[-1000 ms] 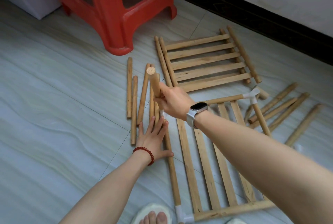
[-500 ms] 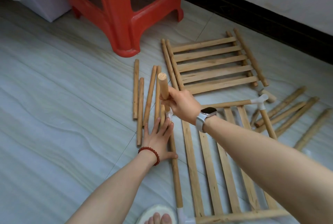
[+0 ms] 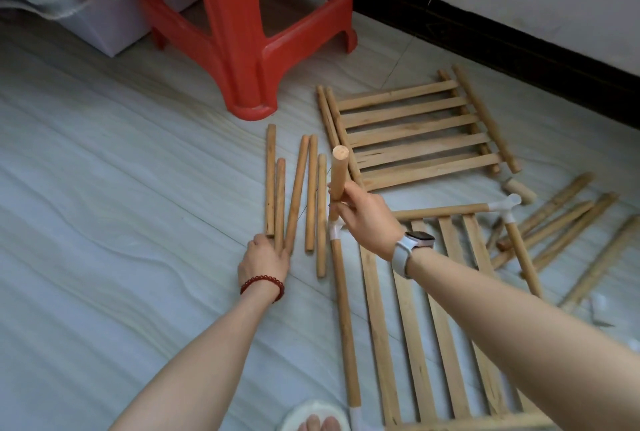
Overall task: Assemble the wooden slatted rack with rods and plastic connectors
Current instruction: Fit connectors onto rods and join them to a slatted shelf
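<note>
A slatted wooden panel lies on the floor, framed by rods joined with white plastic connectors. My right hand grips an upright rod standing in the near-left corner connector. My left hand reaches to a row of loose rods on the floor left of the panel, its fingers curled at the near ends of two of them. Another white connector sits at the panel's far right corner. A second slatted panel lies beyond.
A red plastic stool stands at the back, with a white box left of it. More loose rods lie at the right. A dark baseboard runs along the wall. A slippered foot shows at the bottom edge.
My left hand left the frame rod near the corner connector and moved left to the near ends of the loose rods. My right hand keeps gripping the upright rod.
</note>
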{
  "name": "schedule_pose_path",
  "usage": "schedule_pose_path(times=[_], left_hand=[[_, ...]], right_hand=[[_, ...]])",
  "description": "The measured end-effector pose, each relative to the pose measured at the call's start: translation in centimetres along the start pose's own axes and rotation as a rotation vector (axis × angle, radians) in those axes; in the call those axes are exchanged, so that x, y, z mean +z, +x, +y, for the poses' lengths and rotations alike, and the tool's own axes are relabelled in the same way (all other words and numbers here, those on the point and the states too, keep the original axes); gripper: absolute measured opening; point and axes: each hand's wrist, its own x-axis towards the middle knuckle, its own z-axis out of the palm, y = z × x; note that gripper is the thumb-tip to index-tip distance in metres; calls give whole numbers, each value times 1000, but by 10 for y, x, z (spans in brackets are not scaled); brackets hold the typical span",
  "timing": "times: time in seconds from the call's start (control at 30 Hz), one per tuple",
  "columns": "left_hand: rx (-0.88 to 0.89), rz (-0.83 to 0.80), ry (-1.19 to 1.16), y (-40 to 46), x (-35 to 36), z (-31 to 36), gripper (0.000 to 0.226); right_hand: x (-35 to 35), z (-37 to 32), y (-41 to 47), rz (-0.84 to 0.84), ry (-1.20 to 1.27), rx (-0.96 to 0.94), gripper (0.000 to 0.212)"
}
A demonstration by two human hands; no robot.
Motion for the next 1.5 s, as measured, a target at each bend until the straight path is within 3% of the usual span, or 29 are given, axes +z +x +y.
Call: schedule_pose_path(times=[0.07, 0.13, 0.33, 0.43, 0.57, 0.7, 0.87, 1.1, 1.27, 1.4, 1.5], left_hand=[[-60, -99, -2, 2, 7, -4, 35], [-83, -95, -31, 1, 13, -6, 31], [-13, -129, -134, -26, 11, -26, 22], [117, -115, -144, -48, -1, -39, 17], [385, -79, -6, -70, -22, -35, 24], [516, -71, 50, -80, -41, -5, 26], [525, -15, -4, -92, -55, 28, 22], [518, 169, -107, -107, -89, 25, 30], [856, 302, 127, -115, -139, 59, 26], [1057, 255, 208, -119, -155, 99, 21], [1117, 177, 233, -119, -138, 131, 32]], right_hand=[[0, 12, -6, -60, -75, 51, 34], [-2, 26, -11, -134, -169, 154, 39], [-11, 40, -32, -429, -331, 335, 31], [-16, 30, -43, -552, -350, 341, 33], [-25, 9, -53, -621, -124, 321, 55], [-41, -14, -62, -483, 155, 264, 82], [-66, -24, -75, -309, 304, 320, 74], [-83, -66, -73, -235, 455, 176, 62], [-117, -112, -70, -79, 546, 11, 40], [-155, -105, -84, 77, 597, 47, 16], [-179, -70, -98, 253, 590, 121, 9]])
